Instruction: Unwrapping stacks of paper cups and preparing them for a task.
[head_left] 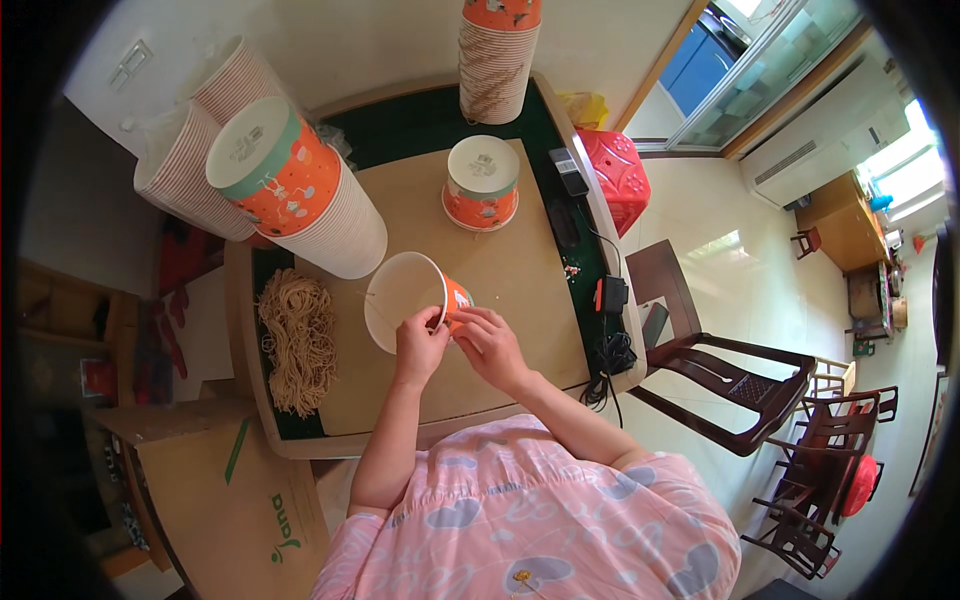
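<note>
A paper bucket [397,285], white inside with an orange printed outer wall, lies tipped in front of me with its mouth turned left. A thin strand shows inside it near the rim. My left hand [421,346] is closed on the bucket's rim, with fingertips pinched there. My right hand [489,347] is at the outer wall beside the left fingertips, its thumb and fingers drawn together. Whatever is between the right fingertips is too small to make out. A bundle of cream string [298,342] lies on the table left of the bucket.
A tall stack of buckets [330,215] leans at the left, with bagged stacks [180,165] behind. One upturned bucket [482,178] and another stack [497,65] stand farther back. Phone [568,172], black cables [612,352] and adapter [612,294] line the right table edge. A chair [720,385] stands right.
</note>
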